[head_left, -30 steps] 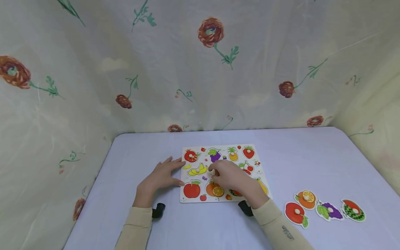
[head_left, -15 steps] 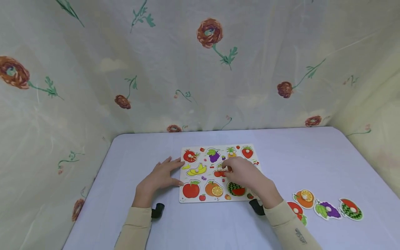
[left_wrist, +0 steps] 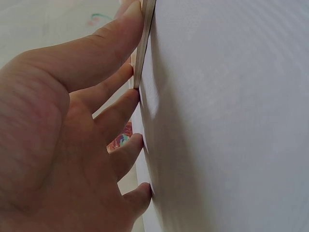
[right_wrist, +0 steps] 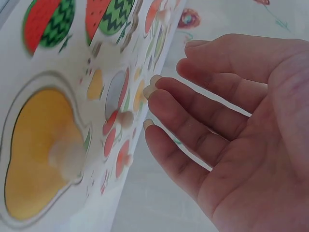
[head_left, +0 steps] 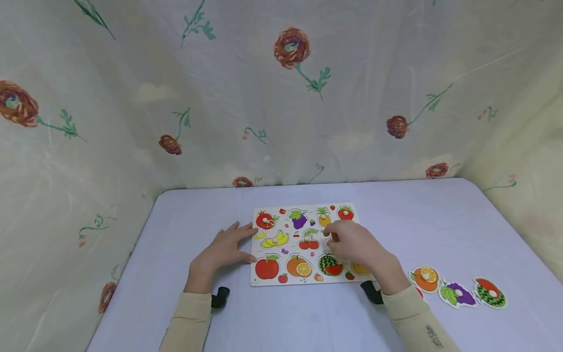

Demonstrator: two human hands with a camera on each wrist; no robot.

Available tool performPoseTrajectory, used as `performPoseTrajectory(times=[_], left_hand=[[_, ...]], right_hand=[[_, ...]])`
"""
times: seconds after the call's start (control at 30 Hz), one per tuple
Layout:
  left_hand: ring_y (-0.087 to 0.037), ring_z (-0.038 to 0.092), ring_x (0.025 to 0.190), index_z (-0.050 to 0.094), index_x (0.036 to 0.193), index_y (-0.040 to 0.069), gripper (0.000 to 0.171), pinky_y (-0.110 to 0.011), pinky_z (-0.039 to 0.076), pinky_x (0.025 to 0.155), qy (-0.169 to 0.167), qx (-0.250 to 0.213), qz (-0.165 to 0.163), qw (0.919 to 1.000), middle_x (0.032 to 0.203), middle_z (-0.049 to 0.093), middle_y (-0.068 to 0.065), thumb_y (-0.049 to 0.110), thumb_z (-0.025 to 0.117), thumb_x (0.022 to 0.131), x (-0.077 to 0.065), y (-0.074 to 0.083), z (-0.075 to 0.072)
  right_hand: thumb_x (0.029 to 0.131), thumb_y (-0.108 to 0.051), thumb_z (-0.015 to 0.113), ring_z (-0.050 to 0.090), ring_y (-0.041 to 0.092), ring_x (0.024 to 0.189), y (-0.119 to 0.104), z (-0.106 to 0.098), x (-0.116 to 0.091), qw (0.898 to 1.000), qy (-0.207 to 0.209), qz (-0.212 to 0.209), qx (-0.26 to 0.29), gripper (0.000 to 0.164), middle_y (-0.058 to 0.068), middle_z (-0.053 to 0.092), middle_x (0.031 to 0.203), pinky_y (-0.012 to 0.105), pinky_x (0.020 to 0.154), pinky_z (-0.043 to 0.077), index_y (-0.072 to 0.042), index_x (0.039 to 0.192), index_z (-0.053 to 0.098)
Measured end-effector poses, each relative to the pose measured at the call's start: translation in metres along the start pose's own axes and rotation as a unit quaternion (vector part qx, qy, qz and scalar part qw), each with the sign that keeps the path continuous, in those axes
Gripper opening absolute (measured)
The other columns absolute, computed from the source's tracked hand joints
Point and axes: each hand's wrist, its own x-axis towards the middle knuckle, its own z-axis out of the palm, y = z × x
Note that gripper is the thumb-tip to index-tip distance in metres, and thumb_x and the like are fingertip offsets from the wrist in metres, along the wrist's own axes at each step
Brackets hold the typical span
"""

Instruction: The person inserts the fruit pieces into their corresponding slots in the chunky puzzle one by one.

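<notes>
A white fruit puzzle board (head_left: 308, 282) lies on the table. My left hand (head_left: 223, 250) rests at its left edge; in the left wrist view the thumb and fingertips touch the board's rim and the tabletop. My right hand (head_left: 357, 245) hovers over the board's right half, just right of the cherries (head_left: 309, 242). Its fingers (right_wrist: 178, 116) bend loosely with nothing between them, apart from the board in the right wrist view. White knobs stand on several pieces, among them a yellow fruit (right_wrist: 41, 150). The hand hides part of the board's right side.
Loose knobbed pieces lie right of the board: an orange (head_left: 424, 279), grapes (head_left: 459, 295) and a watermelon (head_left: 490, 293). The right sleeve mostly covers a red apple piece. A flowered curtain (head_left: 211, 161) hangs behind the table.
My right hand has moved right from the board's middle, past the cherries, uncovering them and the watermelon picture. Its forearm now covers most of the apple piece. The left hand has stayed put.
</notes>
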Motion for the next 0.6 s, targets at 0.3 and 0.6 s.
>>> performPoseTrajectory(times=[0.3, 0.6], left_hand=[[-0.031, 0.016, 0.155, 0.048, 0.148, 0.028, 0.080, -0.060, 0.011, 0.125, 0.004, -0.002, 0.006, 1.0000, 0.162, 0.036, 0.002, 0.034, 0.084, 0.077, 0.000, -0.003, 0.001], [-0.031, 0.017, 0.155, 0.047, 0.148, 0.028, 0.081, -0.061, 0.011, 0.125, 0.002, 0.005, 0.007, 1.0000, 0.162, 0.036, 0.002, 0.035, 0.084, 0.077, 0.003, -0.003, 0.003]], right_hand=[[0.091, -0.019, 0.069, 0.052, 0.019, 0.079, 0.015, -0.012, -0.007, 1.000, -0.007, 0.019, -0.008, 0.021, 0.001, 0.059, 0.083, 0.029, 0.065, 0.043, -0.012, 0.110, 0.072], [0.090, -0.016, 0.066, 0.054, 0.021, 0.082, 0.034, -0.030, -0.016, 0.999, -0.017, 0.047, -0.012, 0.023, 0.005, 0.063, 0.091, 0.029, 0.067, 0.046, -0.009, 0.112, 0.071]])
